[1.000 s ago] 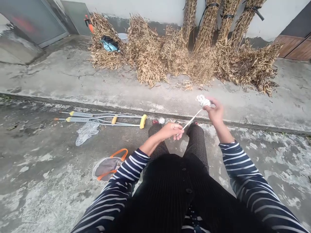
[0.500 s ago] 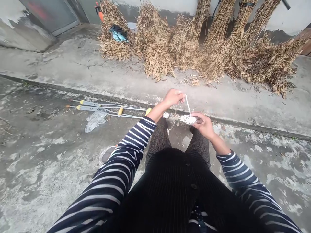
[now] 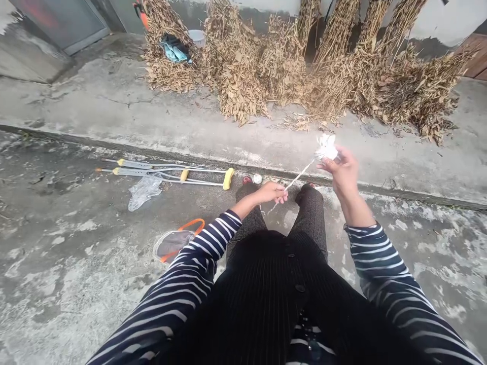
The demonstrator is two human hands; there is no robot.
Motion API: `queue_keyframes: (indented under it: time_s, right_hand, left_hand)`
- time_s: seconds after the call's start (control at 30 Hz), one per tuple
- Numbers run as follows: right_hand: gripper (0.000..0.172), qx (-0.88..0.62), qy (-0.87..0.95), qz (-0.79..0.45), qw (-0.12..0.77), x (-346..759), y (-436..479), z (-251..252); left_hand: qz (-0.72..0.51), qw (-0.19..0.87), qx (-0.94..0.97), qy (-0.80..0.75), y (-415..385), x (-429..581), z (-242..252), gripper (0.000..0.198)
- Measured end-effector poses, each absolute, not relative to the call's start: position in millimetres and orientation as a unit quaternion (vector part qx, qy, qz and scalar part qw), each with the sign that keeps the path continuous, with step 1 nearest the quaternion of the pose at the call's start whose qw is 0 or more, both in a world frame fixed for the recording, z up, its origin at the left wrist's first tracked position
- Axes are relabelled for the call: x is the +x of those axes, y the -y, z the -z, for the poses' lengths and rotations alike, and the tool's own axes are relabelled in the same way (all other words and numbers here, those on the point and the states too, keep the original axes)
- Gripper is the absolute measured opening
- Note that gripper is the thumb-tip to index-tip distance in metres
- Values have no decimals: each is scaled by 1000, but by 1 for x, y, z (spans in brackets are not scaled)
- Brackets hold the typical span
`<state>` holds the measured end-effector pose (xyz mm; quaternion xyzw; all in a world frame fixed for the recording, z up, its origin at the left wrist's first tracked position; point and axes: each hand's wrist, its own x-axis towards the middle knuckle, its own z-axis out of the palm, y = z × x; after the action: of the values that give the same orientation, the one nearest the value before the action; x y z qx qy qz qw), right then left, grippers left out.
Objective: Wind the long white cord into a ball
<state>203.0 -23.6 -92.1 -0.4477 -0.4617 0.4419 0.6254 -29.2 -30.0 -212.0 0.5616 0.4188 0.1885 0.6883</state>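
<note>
My right hand (image 3: 343, 170) is raised to the right with its fingers closed around a bunched white bundle (image 3: 326, 147) with several loops or petal-like folds sticking out. From it a thin white cord (image 3: 300, 175) runs taut, down and left, to my left hand (image 3: 273, 192). That hand pinches the cord over the gap between my knees. A loose tail of the cord hangs below its fingers. On the ground close by my left shoe is a small round white thing (image 3: 257, 179), too small to name.
A pair of crutches (image 3: 205, 181) with yellow pads lies on the left, touching a clear plastic bag (image 3: 144, 191). Nearer is a grey bag (image 3: 173, 243) with orange handles. Ahead, a low concrete step (image 3: 152, 124) carries bundles of dried stalks (image 3: 243, 76) against the wall.
My right hand has risen up and right with the white bundle. My left hand has dropped from above the bundle to lower left, and the cord now slants between them.
</note>
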Motion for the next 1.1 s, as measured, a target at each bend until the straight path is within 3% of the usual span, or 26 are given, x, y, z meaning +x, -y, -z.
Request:
queue_keyframes:
  time_s: [0.13, 0.23, 0.33, 0.47, 0.57, 0.7, 0.87, 1.1]
  right_hand:
    - [51, -446, 452, -409, 655, 222, 13, 75]
    - [48, -441, 458, -447, 629, 229, 18, 59]
    - [46, -449, 452, -514, 574, 224, 26, 53]
    - [45, -459, 415, -576, 534, 207, 31, 58]
    - [45, -464, 413, -588, 518, 200, 31, 62]
    - [38, -485, 409, -568, 524, 204, 29, 62]
    - [31, -496, 378, -542, 563, 213, 26, 59]
    - [23, -502, 345, -496, 618, 225, 12, 65]
  left_hand:
    - [-160, 667, 564, -460, 36, -43, 223, 22]
    - [-174, 505, 627, -567, 33, -51, 210, 14]
    - [-283, 397, 665, -565, 26, -39, 180, 36]
    - [-442, 497, 612, -428, 16, 8, 140, 49]
    - [-480, 578, 550, -364, 14, 39, 125, 36]
    - [-451, 637, 511, -358, 18, 40, 121, 16]
    - [-332, 739, 488, -325, 28, 3, 115, 19]
    - [-258, 816, 448, -259, 55, -30, 119, 30]
